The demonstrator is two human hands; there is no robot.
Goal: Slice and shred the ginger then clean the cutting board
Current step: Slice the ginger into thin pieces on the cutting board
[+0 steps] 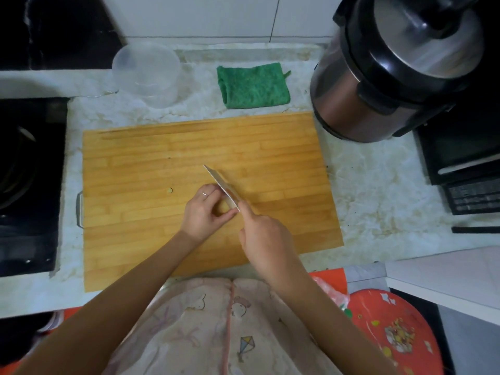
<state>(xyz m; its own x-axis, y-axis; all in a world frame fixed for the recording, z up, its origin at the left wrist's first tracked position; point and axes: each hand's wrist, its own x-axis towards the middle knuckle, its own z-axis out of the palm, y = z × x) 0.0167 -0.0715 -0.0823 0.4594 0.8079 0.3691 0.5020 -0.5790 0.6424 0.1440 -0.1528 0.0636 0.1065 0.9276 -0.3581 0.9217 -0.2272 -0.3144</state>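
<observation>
The wooden cutting board (270, 158) lay on the pale marbled counter (378, 190), its long side running left to right, with a metal handle (79, 209) on its left edge. Near the middle of the board the left hand (204, 212) curled around a small pale piece of ginger (223, 207), pinching it between thumb and fingertips and holding it down on the wood; only a little of the ginger showed between the fingers. A thin ring (204, 194) sat on one finger of that hand. The right hand (266, 239) gripped the knife (220, 184), the handle hidden in the palm and the index finger stretched forward toward the blade. The blade stood on edge just beside the left fingers, against the ginger, its tip pointing away and to the left. A single small round slice (170, 190) lay on the board to the left of the hands, apart from them.

Behind the board, on the counter, a folded green cloth (253, 86) lay flat, with a clear plastic container (147, 74) to its left and a metallic cooker with a black lid (392, 69) to its right. A black hob (27, 185) filled the left edge of the view, and a red stool (392, 328) stood at the lower right
</observation>
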